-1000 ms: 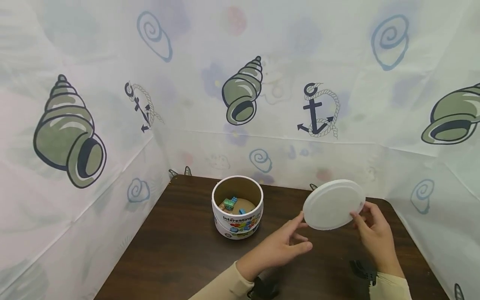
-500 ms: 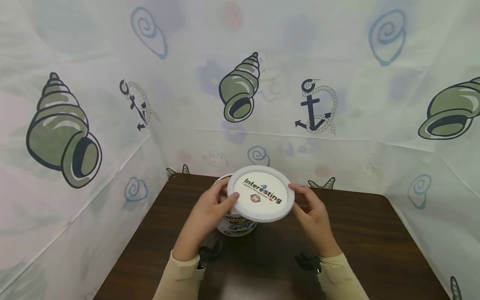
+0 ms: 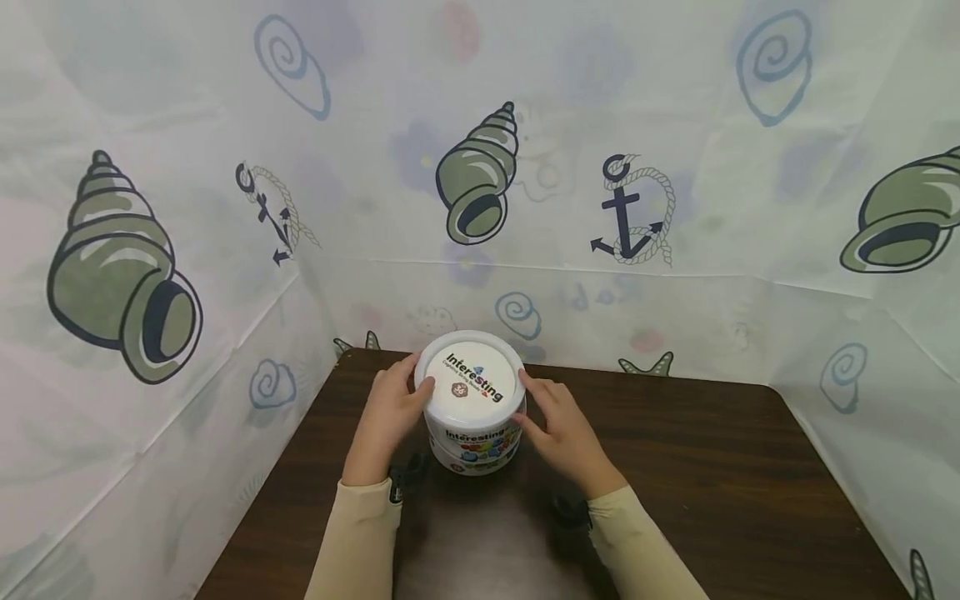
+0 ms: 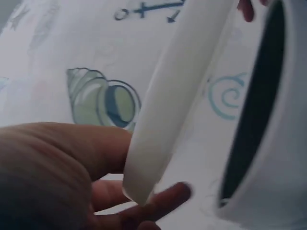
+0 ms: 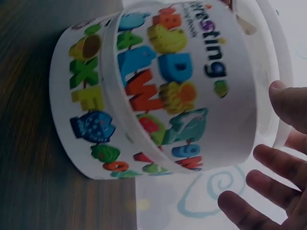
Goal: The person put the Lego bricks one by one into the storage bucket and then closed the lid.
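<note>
A round white lid (image 3: 471,379) with "Interesting" printed on it is over the mouth of a white tub (image 3: 476,454) with colourful pictures. In the left wrist view a gap shows between the tilted lid (image 4: 168,105) and the tub's rim (image 4: 283,110). My left hand (image 3: 386,417) pinches the lid's left edge, thumb on top and fingers under it. On the opposite side my right hand (image 3: 566,425) holds the lid's edge between thumb and index finger. Its other fingers spread beside the tub (image 5: 182,91) in the right wrist view. The tub's contents are hidden in the head view.
The tub stands on a dark brown wooden table (image 3: 712,475), towards its back edge. White cloth (image 3: 570,208) printed with shells and anchors hangs behind and along both sides.
The lid has been turned printed side up and carried left from the right side to over the tub. My left hand has taken hold of its left edge; both hands have moved left.
</note>
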A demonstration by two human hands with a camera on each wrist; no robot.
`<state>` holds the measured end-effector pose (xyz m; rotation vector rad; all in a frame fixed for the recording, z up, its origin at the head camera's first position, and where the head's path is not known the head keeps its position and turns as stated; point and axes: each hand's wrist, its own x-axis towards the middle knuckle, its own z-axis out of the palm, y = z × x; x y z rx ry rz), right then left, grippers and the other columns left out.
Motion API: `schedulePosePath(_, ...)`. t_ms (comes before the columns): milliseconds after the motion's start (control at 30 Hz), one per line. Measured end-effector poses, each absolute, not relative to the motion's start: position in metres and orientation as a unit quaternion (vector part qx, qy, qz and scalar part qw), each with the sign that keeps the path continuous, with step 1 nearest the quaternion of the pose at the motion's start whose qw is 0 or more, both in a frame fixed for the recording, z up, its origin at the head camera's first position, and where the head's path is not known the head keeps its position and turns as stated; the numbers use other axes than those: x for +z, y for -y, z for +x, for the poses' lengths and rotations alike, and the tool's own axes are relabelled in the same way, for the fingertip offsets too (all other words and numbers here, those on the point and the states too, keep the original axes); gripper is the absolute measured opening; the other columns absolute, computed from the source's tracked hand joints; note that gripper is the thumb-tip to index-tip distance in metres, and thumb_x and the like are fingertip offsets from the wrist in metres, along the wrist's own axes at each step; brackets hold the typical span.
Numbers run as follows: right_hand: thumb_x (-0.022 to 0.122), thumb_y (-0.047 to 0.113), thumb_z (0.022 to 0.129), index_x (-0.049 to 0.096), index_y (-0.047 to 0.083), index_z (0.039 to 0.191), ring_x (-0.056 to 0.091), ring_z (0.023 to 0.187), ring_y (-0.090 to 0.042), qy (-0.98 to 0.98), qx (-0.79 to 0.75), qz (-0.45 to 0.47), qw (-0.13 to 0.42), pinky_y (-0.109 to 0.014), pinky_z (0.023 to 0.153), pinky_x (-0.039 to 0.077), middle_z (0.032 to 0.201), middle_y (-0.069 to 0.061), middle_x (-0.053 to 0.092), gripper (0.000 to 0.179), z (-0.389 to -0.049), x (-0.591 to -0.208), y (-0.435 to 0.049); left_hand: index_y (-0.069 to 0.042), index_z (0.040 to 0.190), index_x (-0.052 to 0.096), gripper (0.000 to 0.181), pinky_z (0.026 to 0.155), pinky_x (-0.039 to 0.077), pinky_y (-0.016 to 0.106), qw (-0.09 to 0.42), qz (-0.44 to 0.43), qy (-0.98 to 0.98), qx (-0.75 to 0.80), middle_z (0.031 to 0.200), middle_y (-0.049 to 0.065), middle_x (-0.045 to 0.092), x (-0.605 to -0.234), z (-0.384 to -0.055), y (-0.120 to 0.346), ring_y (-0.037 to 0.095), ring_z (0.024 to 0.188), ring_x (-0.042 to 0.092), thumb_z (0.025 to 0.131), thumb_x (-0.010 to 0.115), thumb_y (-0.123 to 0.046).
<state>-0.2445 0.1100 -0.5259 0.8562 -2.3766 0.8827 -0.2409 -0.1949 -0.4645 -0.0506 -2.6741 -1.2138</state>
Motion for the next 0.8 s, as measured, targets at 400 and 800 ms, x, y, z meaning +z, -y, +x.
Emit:
schedulePosePath(400,0.072,0.053,0.102,0.032,0.024,0.173,0.03,0.166,-0.033,0.91,0.313,0.256,0.093,-0.062,0.129,0.033,0.182,-0.001,0.026,0.086,-0.244,-0.527,-0.102,-0.011,0.17,0.037,0.058,0.13,0.026,0.066,0.094,-0.056,0.909,-0.403,0.172,0.019,0.041,-0.499,-0.264,0.204,0.047,0.162,0.031,0.116,0.045,-0.03)
schedulePosePath(800,0.057,0.05,0.111,0.035,0.02,0.172,0.034,0.165,-0.035,0.89,0.392,0.209,0.105,-0.061,0.129,0.033,0.179,-0.004,0.034,0.071,-0.237,-0.531,-0.094,-0.002,0.171,0.03,0.064,0.131,0.028,0.061,0.056,-0.083,0.908,-0.406,0.175,0.022,0.035,-0.504,-0.255,0.192,0.04,0.164,0.033,0.115,0.047,-0.026)
